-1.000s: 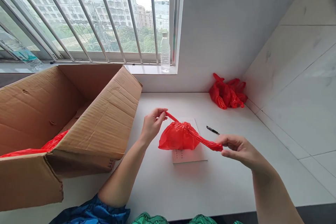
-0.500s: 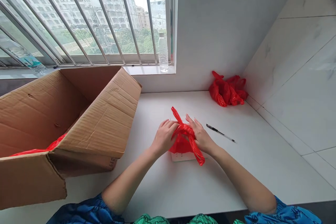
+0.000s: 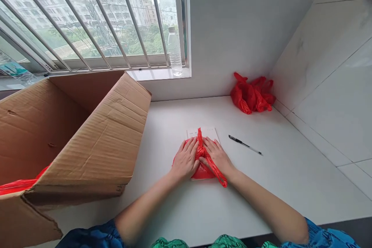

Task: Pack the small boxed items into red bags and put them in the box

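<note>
1 camera, worn on the person's head, gives the only view, from just above and behind the hands. It faces forward and tilts down, so the left hand (image 3: 185, 160) and right hand (image 3: 216, 157) sit close, low in the middle of the frame, with the forearms (image 3: 147, 205) reaching in from the bottom edge. The white counter (image 3: 188, 217) fills the lower half, and the barred window (image 3: 95, 19) lies farther off along the top left.

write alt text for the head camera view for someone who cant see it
Left hand and right hand press a knotted red plastic bag onto a white card on a white counter. An open cardboard box stands left, a pen and crumpled red bag right.
</note>
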A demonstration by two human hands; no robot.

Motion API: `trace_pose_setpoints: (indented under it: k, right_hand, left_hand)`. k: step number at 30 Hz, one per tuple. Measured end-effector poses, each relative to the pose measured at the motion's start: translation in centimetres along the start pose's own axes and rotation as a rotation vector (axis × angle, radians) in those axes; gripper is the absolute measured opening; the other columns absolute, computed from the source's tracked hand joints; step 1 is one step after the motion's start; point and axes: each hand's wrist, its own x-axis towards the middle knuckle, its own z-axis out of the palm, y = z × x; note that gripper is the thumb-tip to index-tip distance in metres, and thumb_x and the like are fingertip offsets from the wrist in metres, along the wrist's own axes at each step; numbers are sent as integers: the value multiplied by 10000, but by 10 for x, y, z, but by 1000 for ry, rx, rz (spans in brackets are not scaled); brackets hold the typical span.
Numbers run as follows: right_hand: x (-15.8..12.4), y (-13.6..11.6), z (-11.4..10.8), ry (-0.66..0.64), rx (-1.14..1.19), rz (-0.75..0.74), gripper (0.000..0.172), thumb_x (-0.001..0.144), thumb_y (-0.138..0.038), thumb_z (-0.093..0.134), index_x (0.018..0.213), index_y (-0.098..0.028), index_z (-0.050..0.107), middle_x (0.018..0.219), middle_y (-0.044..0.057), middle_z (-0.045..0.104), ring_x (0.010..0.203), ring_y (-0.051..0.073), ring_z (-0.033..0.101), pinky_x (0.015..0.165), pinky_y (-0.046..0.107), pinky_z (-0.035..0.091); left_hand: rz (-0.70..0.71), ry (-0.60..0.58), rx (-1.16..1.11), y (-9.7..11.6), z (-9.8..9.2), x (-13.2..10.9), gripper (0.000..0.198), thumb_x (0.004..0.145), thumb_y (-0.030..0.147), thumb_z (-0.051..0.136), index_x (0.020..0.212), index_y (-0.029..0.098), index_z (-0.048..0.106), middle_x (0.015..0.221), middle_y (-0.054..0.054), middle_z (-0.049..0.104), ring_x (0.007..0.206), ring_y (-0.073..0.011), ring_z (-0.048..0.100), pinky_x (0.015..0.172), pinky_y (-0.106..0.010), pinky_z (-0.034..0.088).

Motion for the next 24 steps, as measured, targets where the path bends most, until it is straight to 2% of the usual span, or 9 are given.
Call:
trace_pose_setpoints:
  k: [8, 11, 14, 16, 18, 19, 20, 22, 24]
  right_hand:
    - [0, -1, -4, 6, 83, 3, 527, 1002, -486, 407, 1443, -205, 470, 1539, 125, 433, 1467, 288, 322, 1205, 563, 240]
    - [1, 3, -23, 77, 286, 25, 404, 951, -449, 528, 1293, -245, 597, 1460, 116, 514, 1370, 292, 458, 1133, 540, 364]
    - [0, -1, -56, 197, 537, 57, 200, 864, -406, 663, 975, -242, 690, 1139, 89, 663, 1033, 249, 641, 902, 429, 532]
    - [-2, -14, -77, 172, 700, 27, 136, 844, -369, 690, 850, -238, 655, 871, 30, 663, 774, 188, 627, 716, 337, 543]
    - [-5, -33, -95, 106, 779, -10, 143, 841, -331, 691, 777, -234, 608, 716, -10, 613, 626, 149, 551, 579, 280, 486]
    - [-8, -44, -102, 98, 767, -38, 169, 827, -317, 704, 740, -233, 586, 672, -20, 593, 598, 143, 519, 562, 276, 464]
    - [-11, -54, -108, 102, 754, -69, 190, 813, -311, 718, 718, -233, 573, 646, -24, 581, 585, 142, 501, 563, 280, 455]
    - [-18, -69, -117, 86, 790, -117, 172, 807, -314, 727, 744, -243, 583, 641, -22, 592, 575, 147, 507, 572, 292, 461]
    - [-25, -76, -123, 26, 878, -128, 103, 846, -341, 687, 895, -271, 630, 687, -1, 630, 596, 173, 559, 592, 314, 499]
  left_hand:
    - [12, 75, -143, -3, 6, -1, 619, 869, 174, 461, 1484, 159, 385, 1562, -101, 384, 1476, -257, 290, 1234, -476, 195]
    - [-14, 155, -320, -2, -6, -3, 425, 932, 206, 433, 1347, 196, 525, 1491, -107, 471, 1399, -254, 401, 1198, -496, 245]
    - [-82, 232, -529, 7, -35, -13, 243, 960, 267, 439, 1100, 202, 626, 1267, -121, 622, 1175, -255, 569, 1054, -451, 407]
    - [-90, 172, -646, 20, -60, -23, 229, 944, 351, 521, 1108, 213, 601, 1085, -97, 680, 995, -240, 627, 897, -374, 481]
    - [-62, 68, -720, 35, -87, -32, 505, 847, 475, 681, 1262, 238, 519, 1037, -73, 696, 890, -229, 644, 793, -320, 486]
    - [-50, 34, -733, 42, -100, -37, 646, 782, 521, 744, 1308, 249, 486, 1037, -69, 700, 860, -225, 647, 761, -302, 478]
    - [-43, 13, -731, 48, -112, -42, 688, 742, 546, 774, 1299, 253, 496, 1002, -61, 704, 812, -214, 643, 716, -282, 463]
    - [-56, -2, -707, 56, -139, -54, 464, 779, 539, 743, 1106, 240, 607, 813, -26, 680, 661, -168, 589, 604, -248, 399]
    - [-101, -7, -730, 56, -169, -73, 262, 857, 472, 674, 827, 215, 634, 620, 9, 574, 535, -120, 475, 523, -238, 316]
